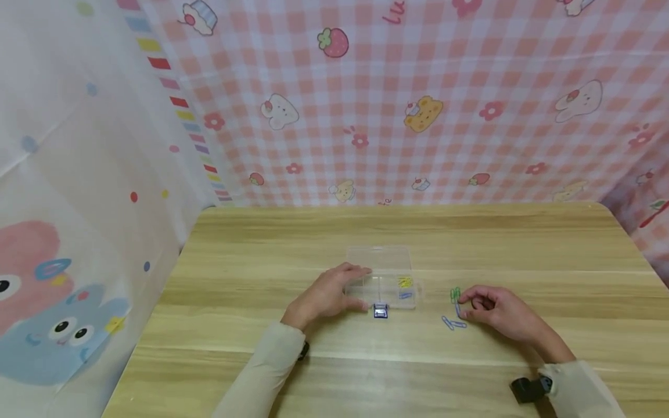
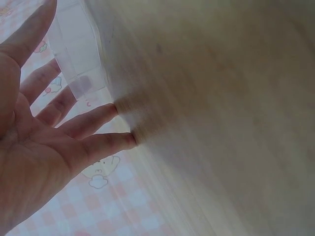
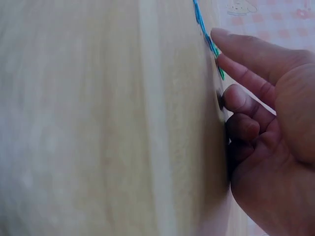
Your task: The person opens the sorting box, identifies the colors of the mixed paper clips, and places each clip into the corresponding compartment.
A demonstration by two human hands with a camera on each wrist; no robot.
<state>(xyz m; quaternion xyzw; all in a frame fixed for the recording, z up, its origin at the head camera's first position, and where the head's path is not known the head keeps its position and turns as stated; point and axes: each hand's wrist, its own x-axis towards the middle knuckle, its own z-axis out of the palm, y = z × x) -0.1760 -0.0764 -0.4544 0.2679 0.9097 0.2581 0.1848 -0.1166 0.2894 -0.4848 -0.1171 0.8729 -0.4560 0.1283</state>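
Observation:
A clear plastic compartment box (image 1: pixel 389 293) lies on the table with its lid (image 1: pixel 380 257) open toward the back. Yellow paper clips (image 1: pixel 405 282) and a blue paper clip (image 1: pixel 405 295) sit in its right-hand compartments. My left hand (image 1: pixel 325 293) rests around the box's left end, thumb at the front and fingers at the back, fairly straight in the left wrist view. To the right, my right hand (image 1: pixel 504 313) has thumb and index finger at the two ends of a blue paper clip (image 1: pixel 457 309), other fingers curled. Green paper clips (image 1: pixel 455 295) lie just behind it.
Two more blue paper clips (image 1: pixel 453 323) lie in front of the right fingertips. A blue latch (image 1: pixel 381 311) sticks out at the box's front edge. The wooden table (image 1: pixel 292 232) ends at a pink checked cloth (image 1: pixel 324 145) behind.

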